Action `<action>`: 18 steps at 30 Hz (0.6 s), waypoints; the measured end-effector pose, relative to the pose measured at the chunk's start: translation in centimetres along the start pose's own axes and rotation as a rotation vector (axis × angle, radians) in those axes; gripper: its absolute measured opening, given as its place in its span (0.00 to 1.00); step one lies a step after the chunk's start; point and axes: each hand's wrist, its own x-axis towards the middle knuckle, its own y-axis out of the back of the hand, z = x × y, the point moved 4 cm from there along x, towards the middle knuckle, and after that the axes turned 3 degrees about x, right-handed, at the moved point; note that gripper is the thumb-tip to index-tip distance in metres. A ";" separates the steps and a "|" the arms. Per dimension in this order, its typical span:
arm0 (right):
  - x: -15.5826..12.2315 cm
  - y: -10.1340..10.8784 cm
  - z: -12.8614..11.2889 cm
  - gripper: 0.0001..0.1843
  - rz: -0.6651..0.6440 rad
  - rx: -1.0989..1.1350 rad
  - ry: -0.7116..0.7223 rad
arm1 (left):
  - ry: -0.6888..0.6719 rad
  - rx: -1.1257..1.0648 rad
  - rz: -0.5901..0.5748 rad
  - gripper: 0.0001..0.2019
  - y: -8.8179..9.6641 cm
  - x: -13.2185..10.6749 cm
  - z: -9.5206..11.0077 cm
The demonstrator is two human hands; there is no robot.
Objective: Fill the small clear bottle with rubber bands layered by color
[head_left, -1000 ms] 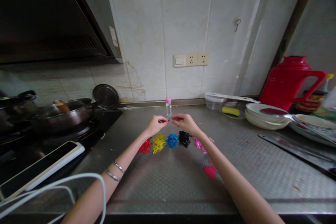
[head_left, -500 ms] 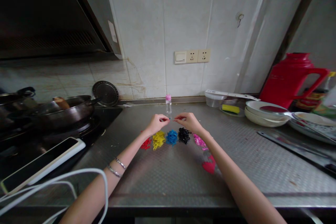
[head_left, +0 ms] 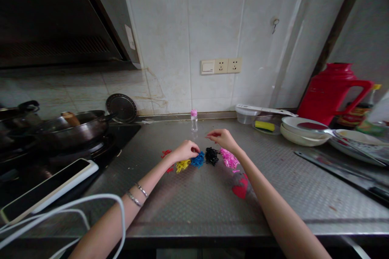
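My left hand (head_left: 185, 151) reaches down to a pile of small blue rubber bands (head_left: 197, 160), its fingertips touching the pile in a pinch. My right hand (head_left: 224, 139) hovers beyond the black rubber bands (head_left: 212, 157), thumb and fingers pinched together; whatever lies between them is too small to make out. Yellow rubber bands (head_left: 182, 166) lie just left of the blue ones. Red bands (head_left: 165, 153) are partly hidden behind my left hand and wrist. A pink pile (head_left: 230, 159) sits by my right forearm. Behind the piles stands a small clear bottle with a pink top (head_left: 194, 121).
A clear bag with a red heart-like shape (head_left: 240, 188) lies by my right forearm. To the right are a yellow sponge (head_left: 264, 126), stacked bowls (head_left: 304, 135), a knife (head_left: 334, 170) and a red thermos (head_left: 330, 93). On the left, a pan (head_left: 75, 129) and white cable (head_left: 91, 199).
My hands have moved apart. The left came down and back toward the blue pile, while the right shifted slightly right, still pinched.
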 end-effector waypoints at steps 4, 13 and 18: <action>0.0 -0.2 -0.1 0.16 -0.027 0.045 -0.020 | 0.014 -0.030 0.059 0.09 0.5 0.1 0.0; -0.1 -1.6 -0.9 0.18 -0.109 0.185 -0.052 | 0.067 -0.096 0.338 0.16 2.1 0.2 0.1; -0.4 -2.6 -1.7 0.19 -0.137 0.198 -0.043 | 0.054 -0.134 0.277 0.12 1.8 0.2 0.5</action>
